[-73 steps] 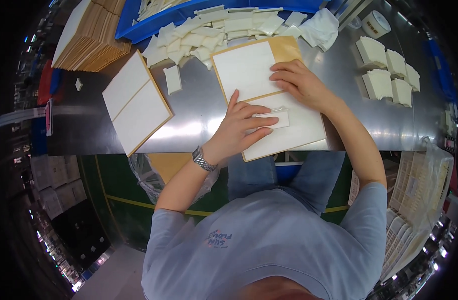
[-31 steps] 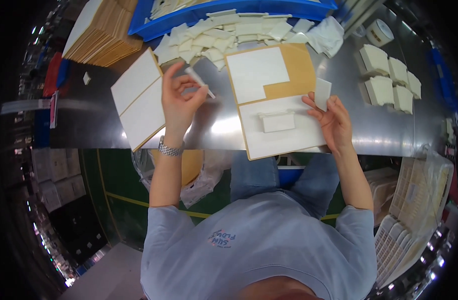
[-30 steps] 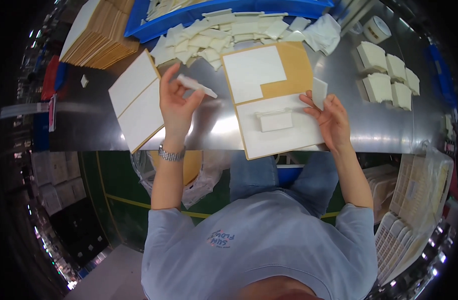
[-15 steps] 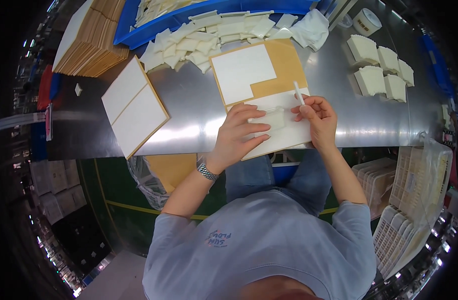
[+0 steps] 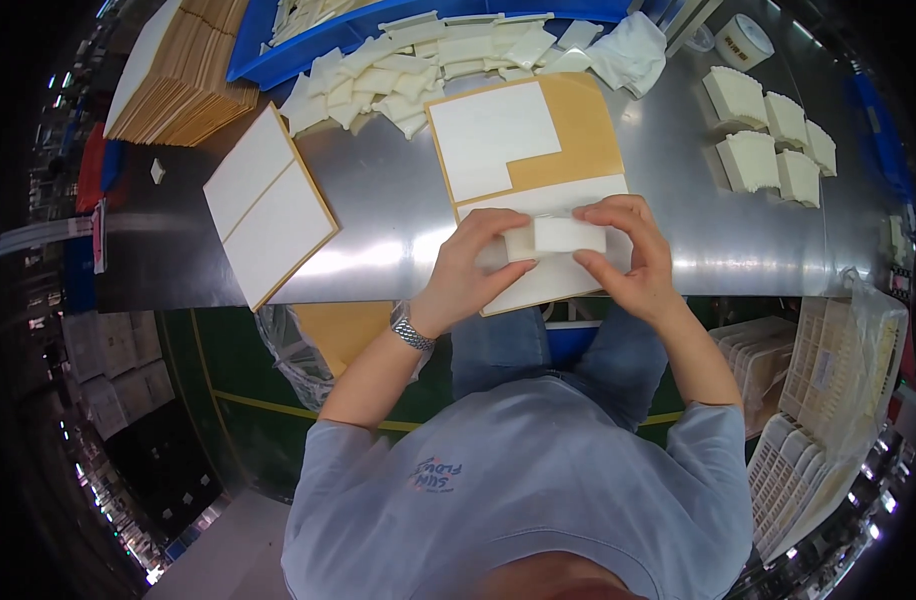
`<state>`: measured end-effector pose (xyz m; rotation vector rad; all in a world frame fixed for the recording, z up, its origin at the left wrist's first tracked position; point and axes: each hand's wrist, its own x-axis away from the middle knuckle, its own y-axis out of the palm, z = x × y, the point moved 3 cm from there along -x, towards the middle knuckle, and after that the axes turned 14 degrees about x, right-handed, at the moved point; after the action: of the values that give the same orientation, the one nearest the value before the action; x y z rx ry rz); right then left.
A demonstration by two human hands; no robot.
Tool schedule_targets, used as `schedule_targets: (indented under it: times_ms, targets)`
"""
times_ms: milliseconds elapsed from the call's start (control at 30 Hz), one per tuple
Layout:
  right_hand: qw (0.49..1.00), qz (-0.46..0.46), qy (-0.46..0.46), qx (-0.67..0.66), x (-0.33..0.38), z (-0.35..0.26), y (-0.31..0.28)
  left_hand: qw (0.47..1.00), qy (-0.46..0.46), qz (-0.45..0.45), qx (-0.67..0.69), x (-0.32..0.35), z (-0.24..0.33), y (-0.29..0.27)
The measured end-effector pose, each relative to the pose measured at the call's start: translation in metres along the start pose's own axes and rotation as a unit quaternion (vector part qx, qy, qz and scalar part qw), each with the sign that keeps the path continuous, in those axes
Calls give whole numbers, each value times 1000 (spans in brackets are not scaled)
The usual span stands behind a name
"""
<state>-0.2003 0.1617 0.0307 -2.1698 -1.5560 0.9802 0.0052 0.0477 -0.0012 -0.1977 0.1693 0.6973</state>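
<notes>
My left hand has its thumb and fingers closed on the left end of a cream-coloured, flat plastic piece. A smooth white rectangular piece lies over the right part of it. My right hand pinches that white piece between thumb below and fingers above. Both pieces are above a brown board with white sheets on it, close to the table's near edge. How the two pieces join cannot be made out.
A second white-faced board lies to the left, with a tall stack of boards behind. Cream plastic parts pile up before a blue tray. Ribbed cream parts, a white cloth and a tub are at right.
My right hand has brought the white piece left and down, from on edge in the air to flat over the cream piece. My left hand now grips that piece's left end.
</notes>
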Motion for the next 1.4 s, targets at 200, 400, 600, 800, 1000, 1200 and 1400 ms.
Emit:
schedule_targets:
  times_ms: [200,400,600,800,1000,1200,1400]
  targets:
    - [998,-46,-27,28,-5,-9,16,999,-29,26,34,3,-6,1]
    - [997,-44,-35,44,-7,-6,20,999,-33,4,14,3,-4,0]
    - [997,-44,-39,54,-7,-5,22,999,-26,18,16,4,-6,0]
    - [996,-51,-38,69,-4,-1,24,999,37,2,-4,-2,3,-1]
    - [994,-29,-43,92,-8,3,16,999,31,-8,-7,-4,5,-1]
    - [997,-56,27,51,-6,17,15,999,16,-19,-22,-3,4,1]
    - [989,-144,25,4,-25,29,9,993,50,-70,-80,-12,1,-7]
